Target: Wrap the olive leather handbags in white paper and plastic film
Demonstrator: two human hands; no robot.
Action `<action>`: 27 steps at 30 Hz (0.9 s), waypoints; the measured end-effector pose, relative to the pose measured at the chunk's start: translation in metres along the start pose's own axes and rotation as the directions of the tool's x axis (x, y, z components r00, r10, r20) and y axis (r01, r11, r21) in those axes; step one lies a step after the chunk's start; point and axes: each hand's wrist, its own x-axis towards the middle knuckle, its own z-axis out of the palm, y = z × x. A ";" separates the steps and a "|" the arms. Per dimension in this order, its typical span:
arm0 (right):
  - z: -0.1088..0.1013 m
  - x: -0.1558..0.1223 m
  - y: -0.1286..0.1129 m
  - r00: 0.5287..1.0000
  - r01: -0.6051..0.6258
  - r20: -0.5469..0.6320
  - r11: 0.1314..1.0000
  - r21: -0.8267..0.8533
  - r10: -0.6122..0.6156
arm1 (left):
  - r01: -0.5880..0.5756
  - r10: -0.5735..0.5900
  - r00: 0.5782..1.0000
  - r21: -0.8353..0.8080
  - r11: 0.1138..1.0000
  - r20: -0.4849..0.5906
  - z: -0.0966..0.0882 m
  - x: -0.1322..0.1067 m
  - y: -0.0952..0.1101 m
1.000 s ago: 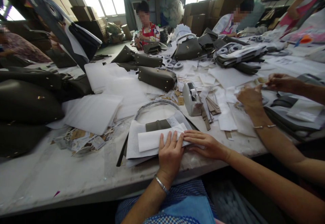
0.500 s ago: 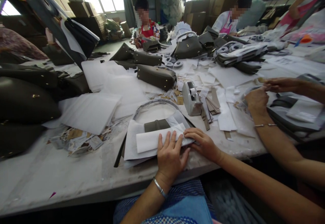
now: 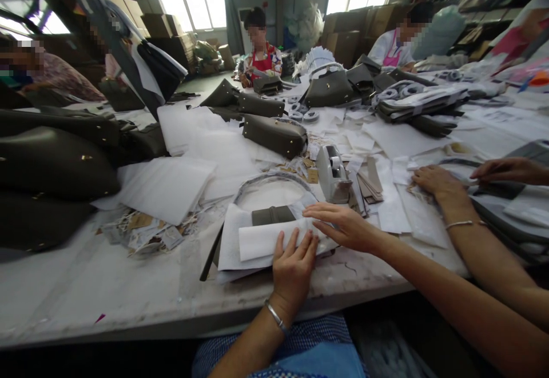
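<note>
In front of me lies a dark olive handbag (image 3: 271, 215), flat on the table and partly covered by a white foam sheet (image 3: 229, 241). Its wrapped handle (image 3: 274, 176) arches toward the far side. A folded strip of white foam (image 3: 257, 244) lies across the bag. My left hand (image 3: 294, 266) rests on the right part of that strip, fingers spread flat. My right hand (image 3: 338, 223) is stretched out over the bag's right edge, its fingertips near the strip's upper end; whether they touch is hard to tell.
A tape dispenser (image 3: 332, 175) stands just beyond the bag. White foam sheets (image 3: 171, 186) and a heap of tags (image 3: 148, 232) lie to the left, beside stacked dark handbags (image 3: 51, 166). At right, a co-worker's hands (image 3: 446, 186) work near another bag. More people sit across the table.
My right hand has lifted from the bag's right edge and moved up, fingers straightening. My left hand stays on the foam strip. The co-worker's left hand has lowered to the table. The view has shifted slightly.
</note>
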 end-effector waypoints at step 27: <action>0.034 -0.119 -0.023 0.991 -0.033 -0.132 0.978 -0.205 0.005 | -0.044 0.046 0.997 -0.034 0.998 0.069 -0.003 0.002 -0.009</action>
